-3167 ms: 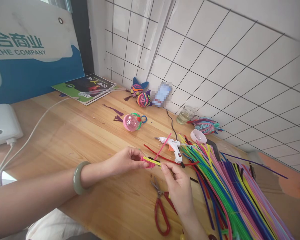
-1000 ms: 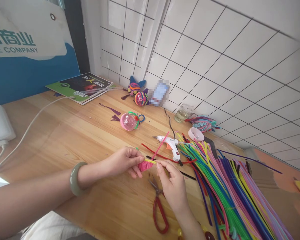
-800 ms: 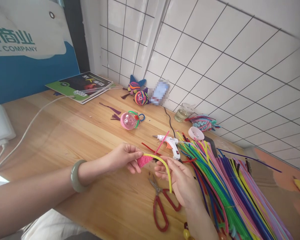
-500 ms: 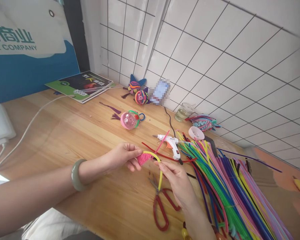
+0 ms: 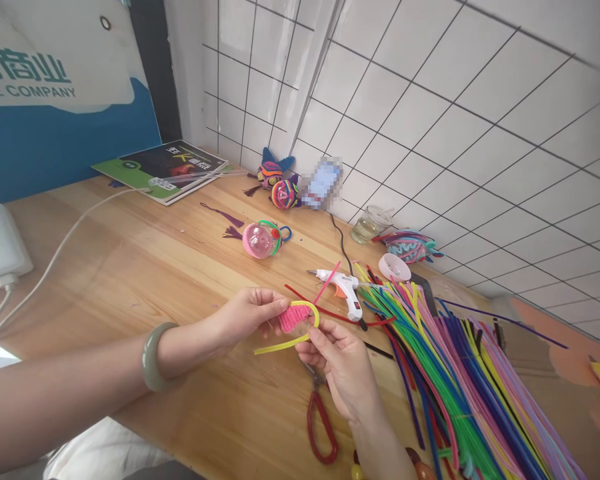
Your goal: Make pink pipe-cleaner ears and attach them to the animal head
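Observation:
My left hand (image 5: 247, 315) pinches a small pink wound pipe-cleaner piece (image 5: 293, 317) above the wooden table (image 5: 145, 267). A yellow pipe cleaner (image 5: 285, 341) loops around the pink piece, and its free end trails left below it. My right hand (image 5: 341, 363) grips the yellow pipe cleaner just right of the pink piece, fingers closed on it. A pale green bangle (image 5: 153, 355) sits on my left wrist.
Red-handled scissors (image 5: 320, 420) lie under my right hand. A white glue gun (image 5: 341, 288) and loose red pipe cleaners lie just beyond. A big fan of coloured pipe cleaners (image 5: 460, 380) covers the right. A pink ball (image 5: 259, 240), finished ornaments (image 5: 279, 185), a jar (image 5: 367, 225) and a booklet (image 5: 165, 170) stand farther back.
My right hand has wound the yellow pipe cleaner around the pink piece; its free end swung from hanging downward to pointing left beneath my left hand. My left hand has barely moved.

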### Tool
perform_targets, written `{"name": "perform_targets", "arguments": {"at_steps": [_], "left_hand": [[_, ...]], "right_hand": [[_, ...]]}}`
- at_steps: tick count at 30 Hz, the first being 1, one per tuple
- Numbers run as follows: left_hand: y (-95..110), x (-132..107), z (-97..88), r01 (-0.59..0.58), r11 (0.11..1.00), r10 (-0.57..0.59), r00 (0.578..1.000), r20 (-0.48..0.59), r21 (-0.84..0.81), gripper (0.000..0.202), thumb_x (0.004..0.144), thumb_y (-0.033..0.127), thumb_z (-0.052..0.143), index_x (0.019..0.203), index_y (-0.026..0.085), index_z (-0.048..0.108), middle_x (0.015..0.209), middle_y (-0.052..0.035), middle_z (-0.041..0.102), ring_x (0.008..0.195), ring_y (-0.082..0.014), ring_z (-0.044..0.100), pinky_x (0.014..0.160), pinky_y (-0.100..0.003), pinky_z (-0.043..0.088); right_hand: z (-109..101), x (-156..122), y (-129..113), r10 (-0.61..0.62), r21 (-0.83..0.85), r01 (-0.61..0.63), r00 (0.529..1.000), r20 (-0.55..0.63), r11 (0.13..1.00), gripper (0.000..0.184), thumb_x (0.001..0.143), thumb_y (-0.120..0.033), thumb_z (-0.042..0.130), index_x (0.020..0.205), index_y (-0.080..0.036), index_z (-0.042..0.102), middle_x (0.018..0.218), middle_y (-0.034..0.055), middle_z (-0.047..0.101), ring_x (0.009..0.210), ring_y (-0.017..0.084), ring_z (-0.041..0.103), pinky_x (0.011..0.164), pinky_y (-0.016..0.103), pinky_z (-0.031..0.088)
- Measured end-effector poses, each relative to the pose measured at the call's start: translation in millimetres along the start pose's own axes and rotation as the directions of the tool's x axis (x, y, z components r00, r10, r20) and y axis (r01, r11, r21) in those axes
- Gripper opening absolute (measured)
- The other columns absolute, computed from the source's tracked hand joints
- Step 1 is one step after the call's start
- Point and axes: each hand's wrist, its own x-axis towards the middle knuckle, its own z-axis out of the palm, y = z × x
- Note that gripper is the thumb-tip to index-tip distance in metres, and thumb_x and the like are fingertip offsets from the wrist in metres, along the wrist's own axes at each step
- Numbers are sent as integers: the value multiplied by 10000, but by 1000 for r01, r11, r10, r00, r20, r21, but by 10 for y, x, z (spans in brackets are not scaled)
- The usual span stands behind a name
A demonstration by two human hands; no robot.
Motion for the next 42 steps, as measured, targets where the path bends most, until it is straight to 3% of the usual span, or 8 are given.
{"name": "perform_targets", "arguments": {"at_steps": [8, 12, 17, 22, 28, 32, 35, 42], "left_hand": [[-3, 2, 20, 40, 999, -41, 999, -28, -34, 303, 711, 416, 576, 693, 116, 614, 596, -4, 570, 513, -66, 448, 504, -178, 354], [19, 7, 21, 6, 999, -3, 999, -50, 51, 311, 714, 428, 563, 677, 123, 614, 607, -7, 587, 526, -76, 461, 519, -181, 368], [-33, 17, -4, -63, 982, 70, 997, -34, 178, 327, 749, 438, 510, 722, 131, 619, 631, -8, 598, 537, -86, 471, 539, -194, 385], [-74, -5, 1, -133, 946, 140, 990, -2, 295, 337, 793, 424, 457, 741, 128, 608, 632, -1, 568, 563, -89, 469, 557, -196, 386], [-33, -39, 30, -172, 954, 140, 980, 142, 246, 312, 823, 376, 432, 805, 122, 613, 742, -21, 614, 664, -103, 517, 654, -202, 401], [-29, -38, 27, -167, 954, 131, 979, 154, 248, 314, 821, 380, 434, 795, 121, 610, 740, -21, 617, 664, -107, 523, 647, -206, 404], [-43, -25, 19, -176, 950, 144, 980, 138, 259, 320, 817, 383, 440, 797, 116, 615, 728, -19, 616, 651, -105, 516, 633, -210, 401], [-53, -23, 9, -191, 949, 164, 979, 123, 252, 321, 816, 376, 447, 819, 108, 623, 728, -30, 618, 651, -111, 513, 635, -223, 407]], "right_hand": [[63, -14, 37, -29, -64, 31, 999, 34, 997, 309, 653, -299, 688, 902, -143, 593, 717, 21, 652, 598, 131, 635, 558, 237, 515], [61, -36, 38, -187, -258, 181, 982, 3, 949, 433, 709, -326, 629, 1094, -162, 517, 709, 17, 634, 569, 139, 621, 530, 256, 511], [44, -64, 34, -328, -449, 300, 945, 16, 842, 399, 771, -347, 542, 1124, -161, 532, 700, 18, 615, 520, 120, 584, 523, 255, 505], [52, -74, -9, -289, -417, 270, 957, 17, 868, 306, 786, -369, 515, 985, -159, 614, 745, 34, 626, 471, 97, 564, 469, 217, 466], [30, -39, 9, -187, -229, 187, 982, 20, 955, 245, 784, -369, 528, 816, -151, 635, 694, 15, 618, 369, 39, 475, 369, 166, 339], [7, -19, 37, -158, -129, 156, 987, -1, 979, 288, 777, -371, 537, 983, -176, 587, 657, -6, 595, 342, 35, 457, 346, 157, 322], [7, -23, 45, -205, -205, 193, 978, -39, 960, 354, 765, -369, 552, 1073, -194, 553, 658, -12, 590, 350, 43, 490, 346, 154, 349], [41, -67, 21, -267, -381, 231, 963, -43, 895, 307, 770, -383, 533, 982, -171, 597, 671, 0, 595, 347, 57, 511, 339, 164, 379]]}}
